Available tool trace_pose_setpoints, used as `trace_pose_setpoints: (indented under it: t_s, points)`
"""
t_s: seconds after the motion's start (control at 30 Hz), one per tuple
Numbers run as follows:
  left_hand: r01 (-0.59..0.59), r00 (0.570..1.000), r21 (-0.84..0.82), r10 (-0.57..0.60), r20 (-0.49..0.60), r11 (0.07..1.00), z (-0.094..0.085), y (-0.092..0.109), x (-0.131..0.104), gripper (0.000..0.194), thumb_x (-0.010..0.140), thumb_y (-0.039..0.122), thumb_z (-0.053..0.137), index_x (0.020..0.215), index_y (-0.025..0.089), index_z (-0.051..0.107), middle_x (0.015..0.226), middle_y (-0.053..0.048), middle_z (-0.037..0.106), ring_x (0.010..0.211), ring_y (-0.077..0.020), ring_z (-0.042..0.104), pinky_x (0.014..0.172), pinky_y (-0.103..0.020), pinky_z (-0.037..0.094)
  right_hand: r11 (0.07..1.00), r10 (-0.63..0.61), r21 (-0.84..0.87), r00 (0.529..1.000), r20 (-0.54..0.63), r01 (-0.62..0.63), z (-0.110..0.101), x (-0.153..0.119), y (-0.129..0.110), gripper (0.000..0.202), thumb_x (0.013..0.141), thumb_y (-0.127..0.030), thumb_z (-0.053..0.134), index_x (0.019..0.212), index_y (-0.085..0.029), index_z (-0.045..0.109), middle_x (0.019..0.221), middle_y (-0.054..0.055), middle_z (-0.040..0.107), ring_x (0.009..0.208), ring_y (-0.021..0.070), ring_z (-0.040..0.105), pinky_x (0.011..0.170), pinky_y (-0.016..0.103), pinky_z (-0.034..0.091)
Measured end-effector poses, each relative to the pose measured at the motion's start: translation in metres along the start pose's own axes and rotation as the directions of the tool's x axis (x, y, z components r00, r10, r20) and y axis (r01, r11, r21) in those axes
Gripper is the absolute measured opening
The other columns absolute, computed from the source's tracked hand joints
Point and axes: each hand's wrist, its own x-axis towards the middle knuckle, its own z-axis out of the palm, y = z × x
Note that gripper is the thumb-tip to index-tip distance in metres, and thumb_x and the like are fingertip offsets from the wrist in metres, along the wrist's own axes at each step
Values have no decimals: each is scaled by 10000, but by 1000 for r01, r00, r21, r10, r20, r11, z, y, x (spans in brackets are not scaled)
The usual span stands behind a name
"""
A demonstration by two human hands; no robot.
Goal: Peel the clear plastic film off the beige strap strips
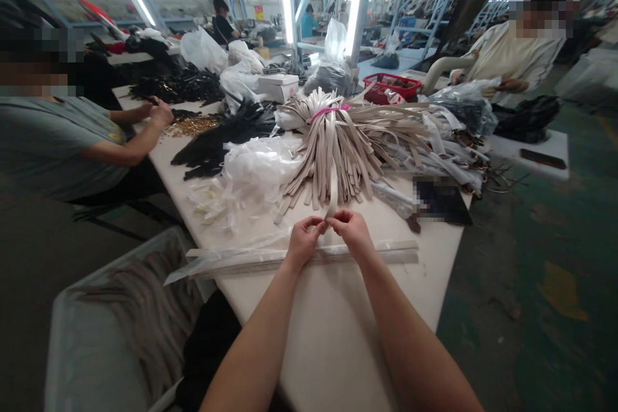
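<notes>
Both hands meet over the middle of the table, fingertips pinched at the lower end of a pale strap [333,192]. My left hand [307,239] is closed on it from the left, and my right hand [351,232] from the right. That strap runs up toward a large bundle of beige straps [340,154], fanned out and tied near its top with a pink band [330,111]. Under my wrists lie long flat strips [386,252], partly in clear plastic. Crumpled white plastic film [261,164] is heaped just left of the bundle.
On the left, a person [62,141] handles small things beside black straps [212,141]. A second person [512,64] sits at the far right. A red basket [392,87] and white box [279,86] stand behind the bundle. A plastic bin [62,328] with long strips is at lower left.
</notes>
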Motion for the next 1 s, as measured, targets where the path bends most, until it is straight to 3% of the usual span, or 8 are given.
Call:
trace_pose_setpoints:
  t_s: [0.1, 0.2, 0.37, 0.47, 0.6, 0.77, 0.87, 1.0]
  points:
    - [9, 1000, 49, -10, 19, 999, 1, 5, -3, 306, 842, 462, 668, 888, 164, 720, 783, -39, 695, 708, -170, 594, 685, -276, 458, 989, 145, -13, 985, 89, -144, -4, 6, -2, 293, 650, -395, 809, 727, -166, 644, 580, -43, 536, 472, 68, 412, 423, 199, 272]
    - [-5, 998, 125, -3, 60, 992, 5, 10, -4, 264, 857, 435, 646, 889, 179, 705, 792, -41, 689, 742, -185, 597, 695, -283, 451, 951, 196, 209, 968, 158, -226, -12, 22, -3, 346, 715, -484, 750, 865, -186, 657, 628, -55, 536, 436, 51, 356, 396, 195, 238]
    - [-99, 995, 294, 89, 48, 951, 15, 14, -6, 184, 909, 363, 570, 943, 204, 657, 835, -60, 680, 855, -225, 605, 776, -326, 445, 948, 90, 303, 995, 46, -100, -19, 31, -6, 384, 616, -448, 832, 793, -187, 611, 596, -56, 540, 437, 66, 451, 409, 200, 348]
    - [-163, 986, 445, 155, 54, 880, 19, 11, -9, 218, 875, 386, 631, 1010, 215, 620, 937, -78, 679, 935, -247, 592, 819, -339, 429, 984, -33, 168, 993, -111, 52, -12, 15, -9, 366, 688, -479, 790, 801, -198, 584, 645, -10, 623, 525, 140, 605, 497, 249, 479]
    - [-203, 979, 652, 173, 111, 731, 22, 3, -8, 169, 912, 381, 582, 880, 215, 594, 809, -77, 654, 847, -255, 591, 808, -351, 393, 987, -145, -103, 958, -247, 123, 4, -6, -12, 267, 817, -458, 658, 789, -212, 558, 652, 11, 637, 511, 156, 601, 490, 263, 471]
    - [-249, 969, 752, 158, 192, 611, 25, 0, -7, 212, 986, 267, 426, 887, 202, 601, 839, -89, 682, 816, -231, 626, 834, -361, 348, 922, -97, -384, 990, -105, 49, -4, -7, -16, 226, 716, -331, 708, 634, -206, 538, 615, 3, 599, 550, 144, 556, 482, 233, 404]
    - [-294, 956, 752, 166, 243, 591, 28, 2, -9, 223, 997, 282, 412, 950, 194, 612, 865, -98, 696, 836, -232, 636, 827, -361, 336, 979, 78, -196, 993, 90, -59, -18, 5, -19, 247, 689, -389, 751, 745, -176, 639, 623, -10, 601, 474, 98, 453, 422, 214, 311]
    - [-350, 935, 733, 178, 306, 584, 31, 6, -9, 242, 1003, 317, 414, 946, 185, 609, 846, -108, 696, 797, -235, 638, 802, -361, 328, 962, 108, 239, 989, 101, -129, -23, 24, -22, 397, 736, -515, 721, 968, -195, 685, 797, 22, 672, 514, 94, 501, 428, 206, 353]
